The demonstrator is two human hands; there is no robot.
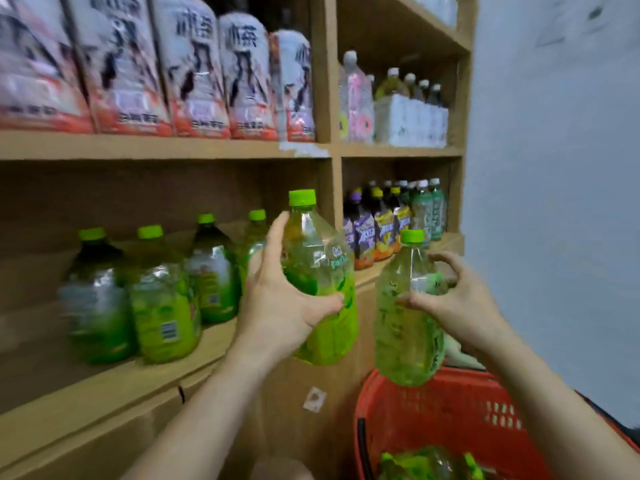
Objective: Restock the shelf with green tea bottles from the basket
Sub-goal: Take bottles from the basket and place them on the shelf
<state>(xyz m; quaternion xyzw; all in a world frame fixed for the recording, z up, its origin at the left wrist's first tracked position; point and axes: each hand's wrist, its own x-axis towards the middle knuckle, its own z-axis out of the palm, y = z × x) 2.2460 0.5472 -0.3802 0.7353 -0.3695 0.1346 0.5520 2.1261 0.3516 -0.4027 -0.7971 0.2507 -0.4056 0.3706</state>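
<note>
Tan, matte board makes up the shelf (104, 386), and its upright divider (325, 98) serves as the marker for everything else. Far left of the divider, on the lower board, stand four shelved green tea bottles (162, 306). They are clear plastic with rounded shoulders, glossy green wrap labels and bright lime screw caps. All are upright with caps up, though the picture is smeared there. Above them, still left of the divider, is a row of large white-and-orange labelled bottles (194, 81) with dark brush lettering.

Just in front of the divider, the left hand (277, 306) grasps the left bottle (322, 271) round its waist. The thumb lies across the near face and the fingers wrap the far side. Its long axis runs near vertical, the lime cap up and leaning a little away from the divider. The upper half is clear and ribbed, the lower half wrapped in shiny green film.

Right of the divider, the right hand (460, 299) clasps the right bottle (405, 334) at its shoulder, thumb in front and fingers curled behind. This bottle also points cap up, with its long axis close to vertical, and it hangs lower than the other.

Further right of the divider and lower down sits the red basket (450, 417), moulded plastic with a slotted lattice wall. More green bottles (426, 462) lie inside it. Behind it, in the compartment right of the divider, are small purple-labelled bottles (363, 233). Beyond them is a smooth pale wall (554, 168).
</note>
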